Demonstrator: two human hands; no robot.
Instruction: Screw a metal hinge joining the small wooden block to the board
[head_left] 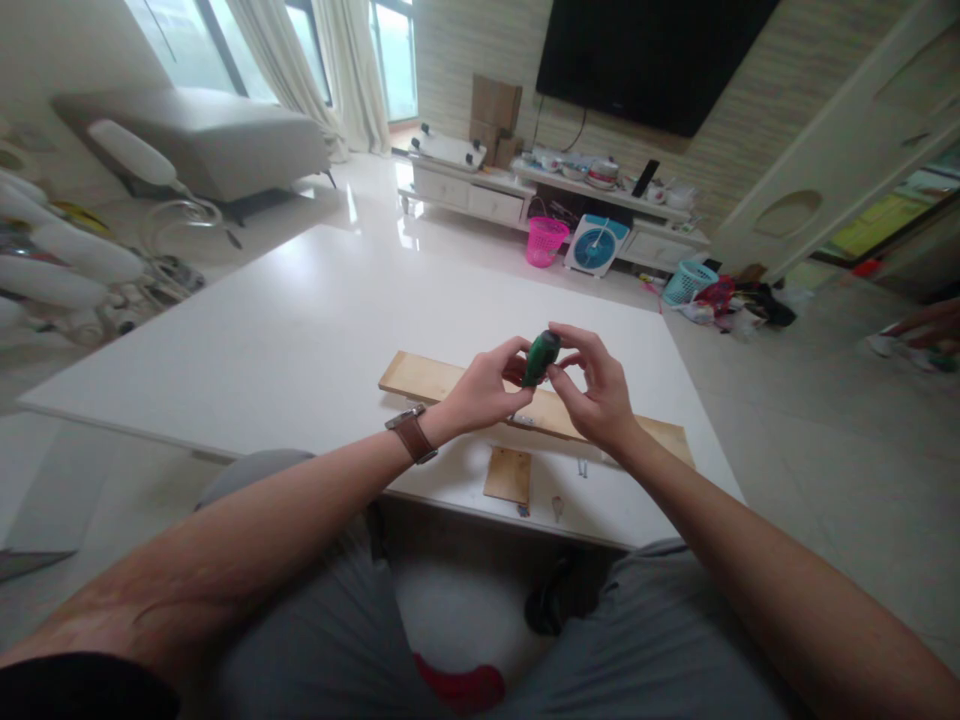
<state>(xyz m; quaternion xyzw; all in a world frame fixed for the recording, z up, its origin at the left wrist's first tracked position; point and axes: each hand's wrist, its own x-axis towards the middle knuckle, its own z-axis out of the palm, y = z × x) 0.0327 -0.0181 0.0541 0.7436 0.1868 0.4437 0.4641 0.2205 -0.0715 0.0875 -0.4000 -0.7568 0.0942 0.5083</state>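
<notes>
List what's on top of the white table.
On the white table: a long wooden board, a small wooden piece, two thin screw-like pieces, and tiny unclear items. Anything under the board, or behind the green object, left grip and right grip, is covered.

Head camera: my feed looks from the person's head, above and behind the fingers [583, 340].
Tabletop [315, 300]: my view faces forward and slants down across it, under and beyond the fingers.
Forearms [300, 500]: they enter my lower corners, nearer the lens than the fingers.
Lap [322, 610]: bottom edge, below the fingers.
Television [645, 60]: top edge, slanted, well beyond the fingers.
</notes>
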